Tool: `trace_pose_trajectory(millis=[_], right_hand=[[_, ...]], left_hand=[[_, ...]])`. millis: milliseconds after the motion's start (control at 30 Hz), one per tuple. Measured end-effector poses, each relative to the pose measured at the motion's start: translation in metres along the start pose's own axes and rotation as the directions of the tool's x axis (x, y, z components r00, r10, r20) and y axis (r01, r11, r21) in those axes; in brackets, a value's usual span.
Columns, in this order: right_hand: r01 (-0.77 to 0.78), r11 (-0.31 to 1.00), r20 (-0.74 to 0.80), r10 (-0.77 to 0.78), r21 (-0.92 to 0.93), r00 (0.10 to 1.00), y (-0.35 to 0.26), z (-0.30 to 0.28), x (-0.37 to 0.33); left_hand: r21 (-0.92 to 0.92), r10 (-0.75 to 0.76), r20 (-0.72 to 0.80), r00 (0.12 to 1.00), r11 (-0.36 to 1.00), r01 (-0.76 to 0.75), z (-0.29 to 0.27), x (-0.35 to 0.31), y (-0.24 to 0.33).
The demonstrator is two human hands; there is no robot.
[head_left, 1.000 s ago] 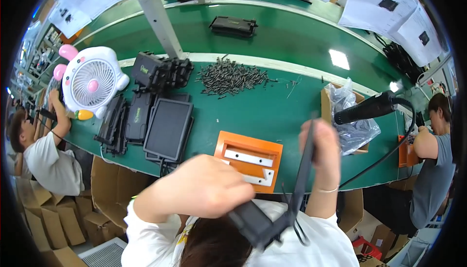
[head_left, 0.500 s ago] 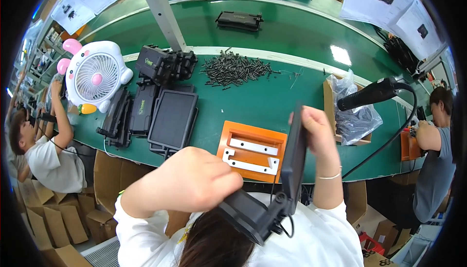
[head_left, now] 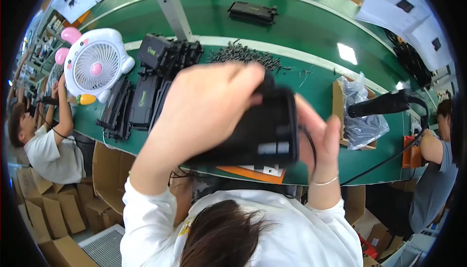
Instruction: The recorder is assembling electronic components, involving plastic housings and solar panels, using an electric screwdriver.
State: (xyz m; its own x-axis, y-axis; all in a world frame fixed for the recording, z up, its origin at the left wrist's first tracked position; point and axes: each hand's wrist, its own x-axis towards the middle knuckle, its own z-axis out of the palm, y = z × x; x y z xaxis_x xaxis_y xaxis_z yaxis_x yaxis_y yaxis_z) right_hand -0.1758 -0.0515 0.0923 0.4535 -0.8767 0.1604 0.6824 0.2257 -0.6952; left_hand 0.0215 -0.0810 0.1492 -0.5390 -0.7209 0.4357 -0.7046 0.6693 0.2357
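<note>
A black hinged device (head_left: pixel 262 135) with a flat panel and a thin cable is held up above the table's front edge, slightly blurred. My left hand (head_left: pixel 204 104) is closed around its upper left part, back of the hand upward. At the device's right edge, my right hand (head_left: pixel 318 135) holds it with the fingers partly hidden behind it and the thumb standing apart. The cable (head_left: pixel 311 145) loops past the right palm. Below the device, an orange fixture (head_left: pixel 243 173) with white metal bars is mostly covered.
A pile of black screws (head_left: pixel 243 55) lies behind my hands. Similar black devices (head_left: pixel 144 101) are stacked left, beside a white fan (head_left: pixel 97 67). At right, a corded black power screwdriver (head_left: pixel 379 105) is above a cardboard box with plastic bags (head_left: pixel 362 126). Co-workers sit on both sides.
The device has been raised and turned, its panel swinging from upright to facing up over the orange fixture. My left hand has moved up and forward with it; the right hand has shifted slightly downward.
</note>
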Motion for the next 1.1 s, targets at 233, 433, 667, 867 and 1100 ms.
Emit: trace_pose_trajectory(millis=[233, 433, 667, 867, 1100], right_hand=[[-0.125, 0.992, -0.469, 0.098, -0.027, 0.878, -0.020, -0.051, 0.137], [-0.111, 0.976, -0.317, 0.167, 0.187, 0.934, -0.012, -0.133, 0.283], [-0.296, 0.896, -0.240, 0.224, -0.331, 0.945, 0.017, -0.084, 0.298], [-0.191, 0.561, 0.102, 0.448, -0.806, 0.888, 0.028, -0.024, 0.180], [0.147, 0.232, 0.229, 0.381, -0.962, 0.896, 0.030, -0.020, 0.096]], left_hand=[[0.217, 0.105, -0.527, 0.843, 0.976, 0.014, -0.026, 0.002, -0.071], [0.122, -0.669, -0.147, 0.728, 0.718, 0.685, -0.009, -0.150, -0.043], [0.170, -0.795, 0.067, 0.602, 0.604, 0.779, 0.033, -0.197, -0.014], [0.193, -0.779, 0.062, 0.624, 0.623, 0.758, 0.024, -0.191, -0.024], [0.031, -0.679, -0.031, 0.733, 0.733, 0.680, 0.029, -0.184, -0.020]])
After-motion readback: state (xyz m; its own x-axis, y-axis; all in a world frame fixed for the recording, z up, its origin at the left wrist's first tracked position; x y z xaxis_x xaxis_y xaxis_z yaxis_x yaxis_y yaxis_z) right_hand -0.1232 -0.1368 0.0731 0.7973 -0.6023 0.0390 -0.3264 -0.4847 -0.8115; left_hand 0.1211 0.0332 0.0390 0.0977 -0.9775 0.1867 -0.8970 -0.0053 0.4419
